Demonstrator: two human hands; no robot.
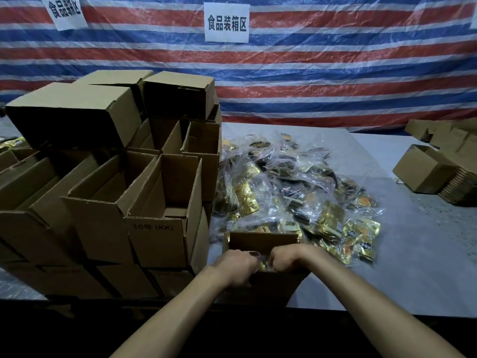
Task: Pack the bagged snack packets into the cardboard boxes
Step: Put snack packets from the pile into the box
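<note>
A small open cardboard box (pixel 263 241) stands at the table's near edge, straight in front of me. My left hand (pixel 236 266) and my right hand (pixel 285 259) are both down in its opening, fingers curled over a bag of gold snack packets (pixel 262 264) that mostly hides inside the box. Whether the fingers grip the bag or only push on it is hidden. Just behind the box lies a big heap of clear bags filled with gold and black snack packets (pixel 286 187).
A stack of empty open cardboard boxes (pixel 144 192) fills the left side, close to my left arm. More boxes and a pile of flat cardboard (pixel 438 174) sit at the far right. Grey table surface (pixel 413 267) shows on the right. A striped tarp hangs behind.
</note>
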